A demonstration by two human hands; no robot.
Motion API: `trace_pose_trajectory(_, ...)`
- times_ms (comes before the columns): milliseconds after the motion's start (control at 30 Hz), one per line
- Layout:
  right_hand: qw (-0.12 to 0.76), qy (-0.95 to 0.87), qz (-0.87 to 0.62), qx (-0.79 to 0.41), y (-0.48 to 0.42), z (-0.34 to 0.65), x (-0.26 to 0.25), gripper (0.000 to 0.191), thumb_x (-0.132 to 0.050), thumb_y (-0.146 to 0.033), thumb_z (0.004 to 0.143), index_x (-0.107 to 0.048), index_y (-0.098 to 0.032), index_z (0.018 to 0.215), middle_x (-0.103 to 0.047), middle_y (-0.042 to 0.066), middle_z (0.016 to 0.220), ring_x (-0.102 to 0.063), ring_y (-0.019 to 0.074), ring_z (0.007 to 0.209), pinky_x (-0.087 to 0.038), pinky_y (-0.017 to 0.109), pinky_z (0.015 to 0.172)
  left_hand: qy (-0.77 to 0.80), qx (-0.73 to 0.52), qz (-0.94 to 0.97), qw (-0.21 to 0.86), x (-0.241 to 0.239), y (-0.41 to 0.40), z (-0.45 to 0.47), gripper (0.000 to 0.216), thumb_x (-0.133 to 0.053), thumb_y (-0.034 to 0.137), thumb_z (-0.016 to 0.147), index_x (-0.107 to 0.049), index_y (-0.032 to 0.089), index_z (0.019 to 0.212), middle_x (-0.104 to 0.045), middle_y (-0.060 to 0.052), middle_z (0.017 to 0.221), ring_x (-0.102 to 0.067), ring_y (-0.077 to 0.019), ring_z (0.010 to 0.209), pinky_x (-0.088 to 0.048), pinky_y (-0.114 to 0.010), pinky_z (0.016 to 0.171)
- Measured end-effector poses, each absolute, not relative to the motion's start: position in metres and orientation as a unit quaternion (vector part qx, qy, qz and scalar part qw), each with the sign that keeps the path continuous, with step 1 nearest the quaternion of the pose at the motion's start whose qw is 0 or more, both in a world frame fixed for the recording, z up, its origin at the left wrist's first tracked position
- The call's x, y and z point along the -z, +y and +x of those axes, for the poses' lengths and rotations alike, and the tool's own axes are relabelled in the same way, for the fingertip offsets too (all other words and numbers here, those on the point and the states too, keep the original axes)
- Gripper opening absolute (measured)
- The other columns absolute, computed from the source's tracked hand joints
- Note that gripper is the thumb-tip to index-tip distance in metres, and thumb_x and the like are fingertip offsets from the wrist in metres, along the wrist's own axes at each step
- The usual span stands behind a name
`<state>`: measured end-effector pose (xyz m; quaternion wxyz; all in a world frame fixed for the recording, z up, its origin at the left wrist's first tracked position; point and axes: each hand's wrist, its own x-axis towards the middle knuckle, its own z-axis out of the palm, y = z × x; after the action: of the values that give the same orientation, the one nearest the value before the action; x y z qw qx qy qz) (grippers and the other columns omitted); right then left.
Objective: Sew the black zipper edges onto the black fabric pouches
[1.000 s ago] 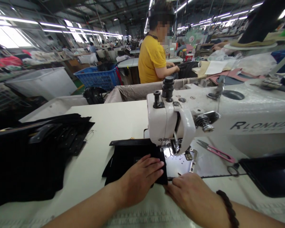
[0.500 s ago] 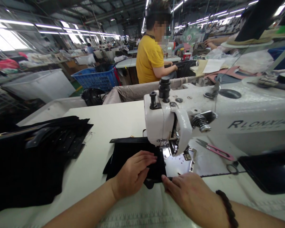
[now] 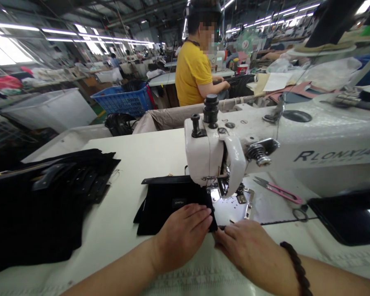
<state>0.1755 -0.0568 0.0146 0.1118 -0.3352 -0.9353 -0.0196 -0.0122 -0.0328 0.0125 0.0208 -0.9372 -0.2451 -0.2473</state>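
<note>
A black fabric piece (image 3: 160, 205) lies on the white sewing table, its right edge by the needle area of the sewing machine (image 3: 203, 152). A small dark label (image 3: 179, 202) with light lettering shows on it, and a stiff black strip (image 3: 165, 180) runs along its far edge. My left hand (image 3: 185, 230) rests on the fabric near its front right corner, fingers stretched out and flat. At that corner, my right hand (image 3: 246, 246) pinches the fabric edge between thumb and fingers; the fingertips are partly hidden. A dark beaded bracelet is on the right wrist.
Pink-handled thread snips (image 3: 279, 191) and a black phone-like slab (image 3: 348, 218) lie to the right. A stack of black pieces (image 3: 43, 213) covers the table's left side. Beyond stand a blue basket (image 3: 123, 102) and a person in a yellow shirt (image 3: 193, 72).
My left hand has slid right and nearer to me, uncovering the label on the fabric. The fabric's front right corner has shifted slightly; the right hand stays at it.
</note>
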Motion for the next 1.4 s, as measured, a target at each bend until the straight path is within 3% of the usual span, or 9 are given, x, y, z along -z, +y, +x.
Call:
trace_pose_trajectory(300,0.065,-0.937,-0.342,-0.009,-0.058,0.18,-0.013,0.008,-0.055,-0.015,0.077,-0.049,-0.016,0.082,-0.058,-0.003,0.06,-0.049,0.0132,0.046,-0.017,0.03,0.042,-0.223,0.288,-0.931,-0.022,-0.004,-0.033,-0.014,0.021,-0.042,0.007,0.084,-0.056,0.003,0.098,-0.063,-0.015,0.099,-0.057,-0.0208,0.098,-0.049,-0.034,0.086)
trace_pose_trajectory(467,0.063,-0.944,-0.325,-0.003,-0.056,0.183,-0.009,0.028,-0.058,-0.01,0.073,-0.051,-0.013,0.1,-0.059,-0.001,0.066,-0.051,0.0137,0.051,-0.022,0.029,0.044,-0.307,0.339,-0.881,-0.125,-0.006,-0.032,-0.015,0.021,-0.044,0.011,0.085,-0.057,0.009,0.101,-0.063,-0.01,0.098,-0.059,-0.0147,0.094,-0.05,-0.025,0.083)
trace_pose_trajectory(600,0.096,-0.942,-0.32,0.041,-0.051,0.182,-0.01,0.026,-0.053,-0.009,0.077,-0.052,-0.009,0.103,-0.055,0.002,0.066,-0.049,0.015,0.056,-0.028,0.029,0.05,-0.33,0.351,-0.861,-0.163,-0.008,-0.032,-0.015,0.022,-0.043,0.01,0.083,-0.058,0.013,0.099,-0.064,-0.007,0.097,-0.06,-0.0139,0.091,-0.05,-0.024,0.082)
trace_pose_trajectory(767,0.142,-0.946,-0.276,0.09,-0.045,0.18,-0.01,0.018,-0.045,-0.006,0.078,-0.056,-0.005,0.092,-0.052,0.004,0.064,-0.045,0.0162,0.055,-0.028,0.031,0.05,-0.334,0.359,-0.856,-0.167,-0.01,-0.032,-0.015,0.022,-0.043,0.009,0.083,-0.058,0.013,0.098,-0.063,-0.008,0.096,-0.059,-0.0145,0.091,-0.05,-0.025,0.081)
trace_pose_trajectory(1067,0.148,-0.949,-0.263,0.095,-0.044,0.179,-0.009,0.023,-0.039,-0.005,0.079,-0.054,-0.005,0.097,-0.052,0.005,0.065,-0.043,0.0169,0.056,-0.028,0.032,0.051,-0.337,0.348,-0.856,-0.178,-0.008,-0.032,-0.017,0.023,-0.042,0.008,0.083,-0.057,0.012,0.101,-0.062,-0.008,0.097,-0.058,-0.0143,0.093,-0.049,-0.024,0.083)
trace_pose_trajectory(1267,0.139,-0.949,-0.284,0.001,-0.046,0.179,-0.004,0.011,-0.047,-0.004,0.075,-0.052,-0.013,0.073,-0.052,0.002,0.065,-0.042,0.0148,0.057,-0.027,0.03,0.051,-0.281,0.347,-0.889,-0.105,-0.008,-0.031,-0.014,0.02,-0.044,0.01,0.084,-0.056,0.011,0.1,-0.063,-0.009,0.097,-0.057,-0.0164,0.093,-0.049,-0.03,0.083)
trace_pose_trajectory(1400,0.117,-0.951,-0.285,-0.01,-0.049,0.175,-0.003,0.01,-0.051,-0.005,0.072,-0.05,-0.015,0.07,-0.053,0.002,0.066,-0.044,0.015,0.058,-0.026,0.029,0.051,-0.257,0.321,-0.911,-0.037,-0.005,-0.032,-0.012,0.019,-0.041,0.01,0.086,-0.057,0.007,0.097,-0.064,-0.01,0.095,-0.058,-0.0175,0.09,-0.051,-0.031,0.08)
